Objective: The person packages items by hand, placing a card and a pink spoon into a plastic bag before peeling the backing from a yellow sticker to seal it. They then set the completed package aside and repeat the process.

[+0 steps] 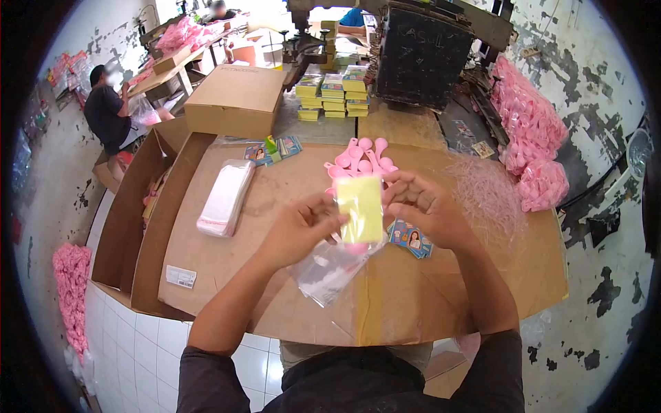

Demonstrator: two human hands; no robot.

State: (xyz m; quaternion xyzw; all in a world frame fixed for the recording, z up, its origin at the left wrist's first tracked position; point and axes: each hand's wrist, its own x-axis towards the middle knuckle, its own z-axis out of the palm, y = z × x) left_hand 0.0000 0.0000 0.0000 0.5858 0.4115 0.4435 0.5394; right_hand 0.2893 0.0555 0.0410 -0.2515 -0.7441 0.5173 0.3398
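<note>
In front of me I hold up a clear plastic bag with a yellow card (361,210) in it, a little blurred. My left hand (308,226) pinches its left edge, thumb across the front. The fingers of my right hand (421,206) are closed at its right edge. Something pink shows at its lower end. Clear plastic bags (327,274) lie on the cardboard below. Behind the card is a pile of pink scoops (361,157), partly hidden. Picture cards (411,239) lie under my right hand.
A stack of clear bags (226,197) and more picture cards (274,150) lie left on the cardboard-covered table (275,310). A closed carton (234,100) and yellow-edged card stacks (333,96) stand behind. Pink shreds (485,196) lie right. A person (109,110) sits far left.
</note>
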